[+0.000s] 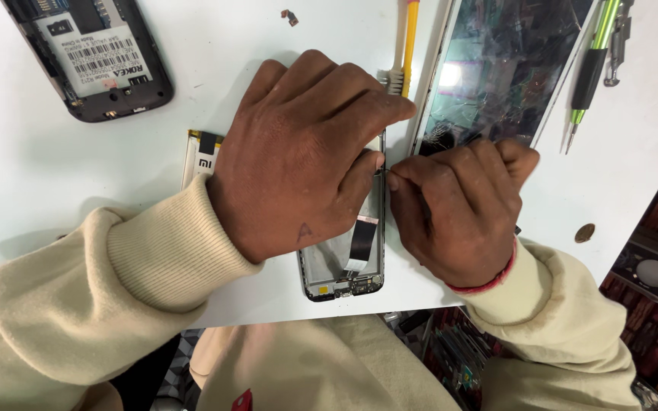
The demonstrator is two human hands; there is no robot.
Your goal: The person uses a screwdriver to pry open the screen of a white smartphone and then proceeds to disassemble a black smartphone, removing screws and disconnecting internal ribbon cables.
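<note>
An opened smartphone (344, 262) lies back-up on the white table (32, 175), its flat ribbon cable and lower circuit board showing. My left hand (298, 152) lies flat over its upper part and presses it down. My right hand (458, 205) is pinched at the phone's right edge, fingertips against the left thumb; whatever small thing it grips is hidden. Both wrists wear cream sleeves, and a red thread circles the right wrist.
A cracked glass screen panel (496, 68) lies at the upper right. A yellow-handled brush (407, 46) lies beside it. A green screwdriver (592, 68) lies far right. A small dark phone (93, 53) with its back off sits upper left. A white battery (198, 156) peeks out under my left hand. A coin (585, 233) sits near the table's right edge.
</note>
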